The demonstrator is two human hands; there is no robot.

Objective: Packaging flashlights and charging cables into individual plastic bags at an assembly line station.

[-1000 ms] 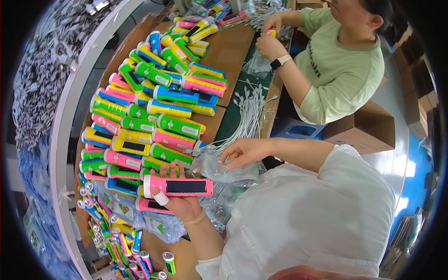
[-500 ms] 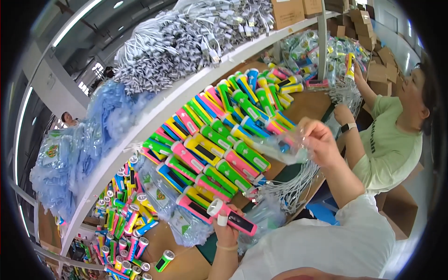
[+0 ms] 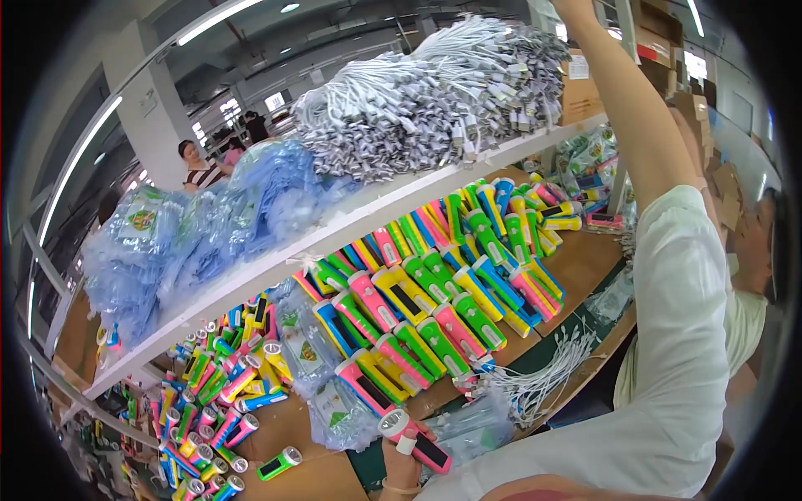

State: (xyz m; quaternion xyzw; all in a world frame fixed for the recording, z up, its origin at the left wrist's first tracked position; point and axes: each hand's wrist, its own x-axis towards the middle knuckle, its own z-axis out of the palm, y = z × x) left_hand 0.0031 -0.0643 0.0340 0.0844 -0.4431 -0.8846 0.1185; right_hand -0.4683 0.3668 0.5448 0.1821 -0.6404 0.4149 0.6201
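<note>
Low in the middle, my left hand is closed around a pink flashlight with a white head and a dark panel on its side. A white wrap is on one finger. My right hand is raised to the top edge, where most of its fingers are cut off. Beside it shows a bit of a clear plastic bag, which seems to hang from its grip. Rows of pink, green, yellow and blue flashlights lie beyond my left hand. Printed clear bags lie just left of it.
A white shelf edge crosses above the flashlights, carrying bundled white cables and bluish bags. More white cables lie right of my left hand. Loose flashlights pile up at left. A co-worker is partly hidden at right.
My right hand has risen from over the flashlight rows to the top edge, with the clear bag. My left hand still holds the pink flashlight. The view has tilted upward.
</note>
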